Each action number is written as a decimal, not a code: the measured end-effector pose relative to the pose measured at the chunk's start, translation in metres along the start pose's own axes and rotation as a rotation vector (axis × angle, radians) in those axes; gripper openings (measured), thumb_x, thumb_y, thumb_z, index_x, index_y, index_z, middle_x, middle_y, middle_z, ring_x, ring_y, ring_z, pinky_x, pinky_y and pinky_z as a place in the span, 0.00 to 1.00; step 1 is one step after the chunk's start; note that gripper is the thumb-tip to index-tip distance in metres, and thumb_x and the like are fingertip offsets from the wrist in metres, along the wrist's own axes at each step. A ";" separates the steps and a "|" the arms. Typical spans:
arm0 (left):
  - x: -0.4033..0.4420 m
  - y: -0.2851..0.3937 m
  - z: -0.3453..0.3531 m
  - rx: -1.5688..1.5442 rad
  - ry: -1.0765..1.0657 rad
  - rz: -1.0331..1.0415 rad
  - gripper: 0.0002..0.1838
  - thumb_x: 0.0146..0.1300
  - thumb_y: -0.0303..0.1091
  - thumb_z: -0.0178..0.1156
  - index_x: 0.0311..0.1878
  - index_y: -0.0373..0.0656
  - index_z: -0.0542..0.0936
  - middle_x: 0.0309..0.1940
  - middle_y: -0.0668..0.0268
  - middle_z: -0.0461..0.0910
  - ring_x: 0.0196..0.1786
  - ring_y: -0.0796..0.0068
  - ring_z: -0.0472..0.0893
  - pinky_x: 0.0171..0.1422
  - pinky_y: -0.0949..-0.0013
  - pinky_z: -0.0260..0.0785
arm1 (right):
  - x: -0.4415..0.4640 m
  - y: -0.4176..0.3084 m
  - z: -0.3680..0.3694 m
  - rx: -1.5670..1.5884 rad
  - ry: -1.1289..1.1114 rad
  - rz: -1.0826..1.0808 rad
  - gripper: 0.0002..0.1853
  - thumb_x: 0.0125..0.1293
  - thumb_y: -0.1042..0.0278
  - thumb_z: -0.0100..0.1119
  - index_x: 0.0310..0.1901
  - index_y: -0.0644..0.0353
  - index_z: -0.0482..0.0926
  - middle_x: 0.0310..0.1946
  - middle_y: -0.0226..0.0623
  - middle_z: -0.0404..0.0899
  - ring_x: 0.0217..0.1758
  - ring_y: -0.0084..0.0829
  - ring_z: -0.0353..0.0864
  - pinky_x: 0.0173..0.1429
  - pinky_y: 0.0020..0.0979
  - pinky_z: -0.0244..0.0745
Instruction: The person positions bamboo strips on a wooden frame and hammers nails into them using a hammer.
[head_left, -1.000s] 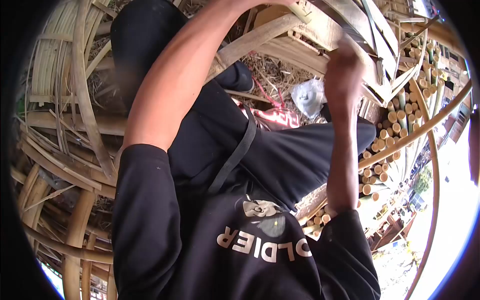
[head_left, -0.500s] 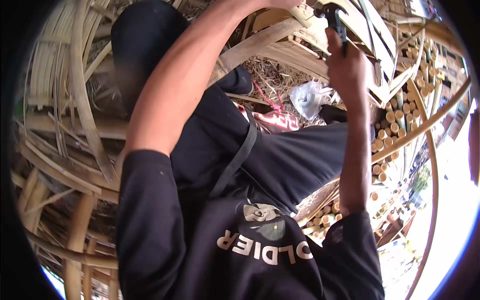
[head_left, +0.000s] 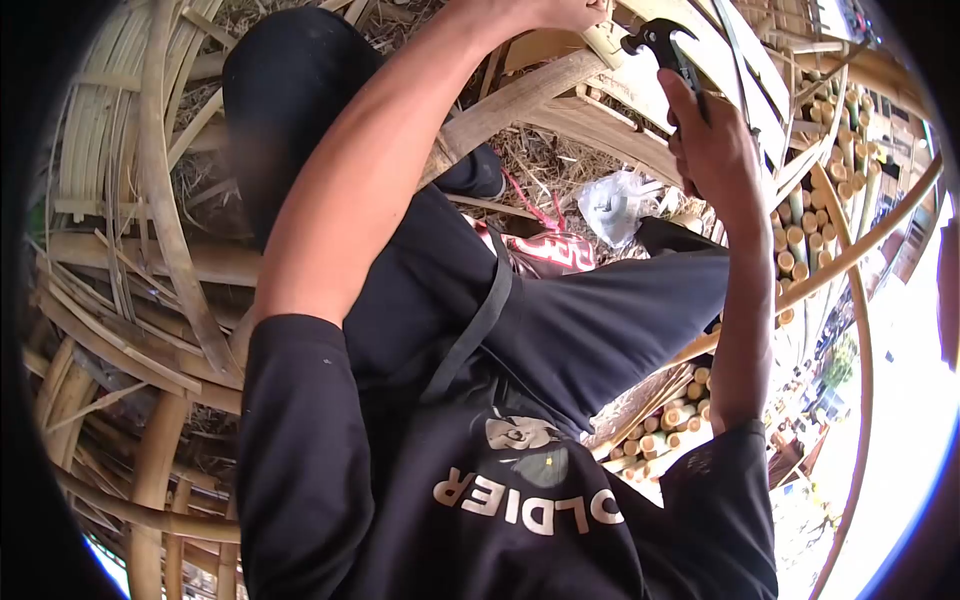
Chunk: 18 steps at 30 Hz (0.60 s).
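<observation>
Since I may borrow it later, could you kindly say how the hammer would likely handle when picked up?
The hammer would probably feel head-heavy, as its dark head looks bulky beside the slim handle. It should be stiff: the visible handle runs straight. Its curved claw would likely stop it rolling.

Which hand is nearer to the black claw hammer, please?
Right. The right hand grips the black claw hammer by its handle; the left hand is apart, left of the hammer's head.
</observation>
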<state>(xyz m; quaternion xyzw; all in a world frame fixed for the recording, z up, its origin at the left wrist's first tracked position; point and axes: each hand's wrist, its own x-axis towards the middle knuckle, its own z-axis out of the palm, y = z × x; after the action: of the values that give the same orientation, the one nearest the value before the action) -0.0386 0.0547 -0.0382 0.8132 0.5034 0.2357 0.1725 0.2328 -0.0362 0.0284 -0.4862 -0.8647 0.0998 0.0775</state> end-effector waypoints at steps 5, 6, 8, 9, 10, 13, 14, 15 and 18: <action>0.003 0.010 0.006 -0.001 -0.042 -0.004 0.16 0.52 0.42 0.63 0.22 0.36 0.83 0.15 0.51 0.78 0.19 0.56 0.79 0.31 0.50 0.73 | 0.029 -0.108 -0.074 0.707 0.403 0.587 0.25 0.77 0.43 0.51 0.33 0.60 0.77 0.15 0.28 0.66 0.13 0.17 0.62 0.20 0.23 0.60; 0.006 0.009 0.001 -0.052 -0.027 0.020 0.17 0.54 0.43 0.64 0.21 0.37 0.83 0.15 0.51 0.78 0.18 0.55 0.79 0.28 0.50 0.70 | 0.030 -0.119 -0.071 0.661 0.469 0.610 0.25 0.77 0.43 0.51 0.34 0.59 0.76 0.15 0.27 0.66 0.13 0.17 0.61 0.20 0.23 0.60; 0.007 0.007 0.003 -0.058 0.014 0.026 0.21 0.56 0.46 0.64 0.17 0.37 0.81 0.13 0.51 0.76 0.16 0.54 0.77 0.26 0.51 0.68 | 0.017 -0.118 -0.068 0.610 0.480 0.680 0.26 0.76 0.40 0.53 0.35 0.59 0.75 0.15 0.26 0.66 0.13 0.16 0.60 0.20 0.23 0.60; 0.005 0.009 -0.007 -0.041 -0.036 -0.034 0.22 0.57 0.46 0.64 0.16 0.37 0.80 0.12 0.52 0.75 0.16 0.54 0.76 0.26 0.51 0.67 | 0.015 -0.127 -0.063 0.614 0.513 0.717 0.27 0.75 0.38 0.52 0.31 0.57 0.74 0.13 0.25 0.65 0.11 0.16 0.59 0.17 0.23 0.58; 0.002 0.005 -0.010 -0.003 -0.013 -0.020 0.23 0.57 0.47 0.64 0.16 0.38 0.79 0.11 0.53 0.74 0.15 0.54 0.75 0.25 0.52 0.66 | 0.012 -0.136 -0.059 0.619 0.546 0.754 0.28 0.75 0.37 0.52 0.27 0.55 0.73 0.12 0.23 0.64 0.10 0.16 0.57 0.15 0.24 0.55; -0.001 -0.011 -0.023 0.097 -0.055 -0.006 0.22 0.59 0.45 0.62 0.16 0.39 0.81 0.12 0.53 0.76 0.17 0.53 0.78 0.25 0.51 0.67 | -0.023 -0.096 -0.017 1.040 0.469 0.829 0.27 0.73 0.36 0.54 0.34 0.57 0.73 0.15 0.25 0.65 0.12 0.15 0.58 0.19 0.24 0.59; -0.004 -0.032 -0.016 -0.044 -0.038 0.019 0.25 0.65 0.47 0.61 0.18 0.38 0.81 0.11 0.62 0.69 0.18 0.69 0.70 0.25 0.60 0.62 | -0.032 -0.093 -0.001 1.097 0.519 0.877 0.29 0.75 0.38 0.53 0.32 0.60 0.74 0.13 0.25 0.63 0.13 0.16 0.59 0.20 0.24 0.61; -0.003 -0.048 -0.011 -0.185 -0.026 0.040 0.27 0.71 0.48 0.60 0.20 0.36 0.80 0.10 0.72 0.62 0.19 0.85 0.62 0.25 0.69 0.57 | -0.037 -0.092 0.012 1.156 0.570 0.921 0.30 0.76 0.40 0.52 0.31 0.64 0.75 0.11 0.24 0.61 0.13 0.17 0.60 0.20 0.25 0.63; -0.011 -0.028 -0.029 -0.329 0.029 -0.016 0.27 0.72 0.47 0.62 0.22 0.34 0.80 0.12 0.78 0.63 0.22 0.89 0.60 0.25 0.71 0.53 | -0.057 -0.091 0.042 1.344 0.505 1.050 0.28 0.76 0.41 0.52 0.28 0.60 0.72 0.13 0.23 0.62 0.14 0.17 0.60 0.19 0.26 0.60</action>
<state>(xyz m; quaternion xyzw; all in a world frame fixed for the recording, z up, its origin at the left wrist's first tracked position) -0.0795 0.0587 -0.0311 0.7663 0.4670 0.3255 0.2980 0.1770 -0.1354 0.0084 -0.6793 -0.2462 0.4986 0.4788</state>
